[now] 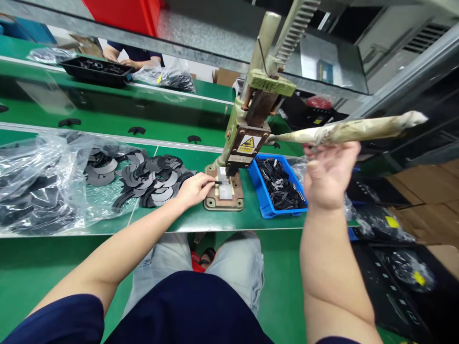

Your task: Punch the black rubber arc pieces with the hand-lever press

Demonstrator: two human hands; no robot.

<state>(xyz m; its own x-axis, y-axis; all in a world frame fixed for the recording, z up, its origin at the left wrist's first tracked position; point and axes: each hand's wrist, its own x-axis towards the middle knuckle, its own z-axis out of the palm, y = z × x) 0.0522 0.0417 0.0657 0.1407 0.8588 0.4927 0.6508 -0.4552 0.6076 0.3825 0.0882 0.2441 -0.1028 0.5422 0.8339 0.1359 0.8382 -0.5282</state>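
Observation:
A hand-operated arbor press (247,124) stands on the green bench in front of me, with a yellow warning label on its ram. My left hand (196,190) is closed in a pinch on a small black part (218,182) at the metal fixture (225,191) under the ram. Up to the right, my right hand (332,174) is at the wrapped press lever (351,131), its palm towards me and its fingers partly hidden behind the lever. Left of the press lies a pile of black curved pieces (154,177). A blue bin (263,210) of small black parts sits right of the base.
Clear plastic bags (46,191) of dark pieces cover the bench's left end. Behind, several black pieces (136,130) lie spaced along a green belt (161,114). Across it are a black tray (95,79) and another person's hands (129,62). Cardboard boxes (423,191) stand at right.

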